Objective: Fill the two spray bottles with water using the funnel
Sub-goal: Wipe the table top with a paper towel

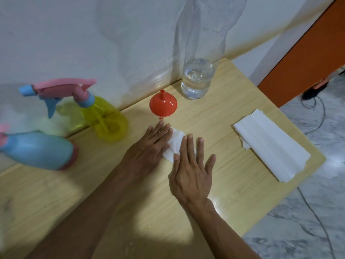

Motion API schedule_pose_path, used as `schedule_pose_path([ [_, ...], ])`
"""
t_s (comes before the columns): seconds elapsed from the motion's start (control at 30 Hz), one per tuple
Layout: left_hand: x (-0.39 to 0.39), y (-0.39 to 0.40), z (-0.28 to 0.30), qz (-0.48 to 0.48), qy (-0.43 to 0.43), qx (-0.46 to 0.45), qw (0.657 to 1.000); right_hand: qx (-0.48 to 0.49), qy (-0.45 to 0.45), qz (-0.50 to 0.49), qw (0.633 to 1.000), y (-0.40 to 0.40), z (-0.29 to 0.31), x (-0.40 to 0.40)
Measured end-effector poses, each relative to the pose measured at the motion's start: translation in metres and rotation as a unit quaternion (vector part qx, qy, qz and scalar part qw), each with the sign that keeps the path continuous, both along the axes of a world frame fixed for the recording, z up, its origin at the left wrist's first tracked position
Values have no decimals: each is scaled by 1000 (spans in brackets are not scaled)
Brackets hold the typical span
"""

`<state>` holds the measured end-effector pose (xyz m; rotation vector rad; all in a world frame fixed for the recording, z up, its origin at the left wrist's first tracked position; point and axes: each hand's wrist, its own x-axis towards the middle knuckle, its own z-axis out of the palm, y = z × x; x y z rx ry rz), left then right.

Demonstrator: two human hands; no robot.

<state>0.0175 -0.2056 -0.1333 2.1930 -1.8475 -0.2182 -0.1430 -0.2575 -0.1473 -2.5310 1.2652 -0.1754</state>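
Observation:
A yellow spray bottle [104,118] with a pink and blue trigger head stands at the left by the wall. A blue spray bottle [39,149] stands nearer, at the far left. The red funnel [163,105] sits mouth down, spout up, in front of a tall clear water bottle [197,79] with a little water at its bottom. My left hand [147,148] and my right hand [190,171] lie flat, fingers straight, pressing a small white tissue [174,144] onto the wooden table [233,193], just below the funnel.
A stack of folded white tissues [270,144] lies at the table's right side near its edge. A white wall runs behind the bottles. Beyond the right edge are a marble floor with a thin cable [317,221] and an orange panel [308,58].

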Motion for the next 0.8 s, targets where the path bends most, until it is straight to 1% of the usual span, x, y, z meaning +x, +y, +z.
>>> schedule_pose_path([
  [0.17,6,21,-1,19,-11,-2,1000,-21,-3,19,1000,19,-1,10],
  [0.43,11,72,2,54,-24,-1,998,-11,-17,89,996,57,1,21],
  [0.5,11,85,4,69,-21,-7,997,-18,-26,116,993,69,3,23],
  [0.63,5,114,10,106,-8,8,994,-19,-35,151,988,90,3,26],
  [0.8,3,155,10,152,-13,7,988,-25,-35,193,980,112,3,33],
])
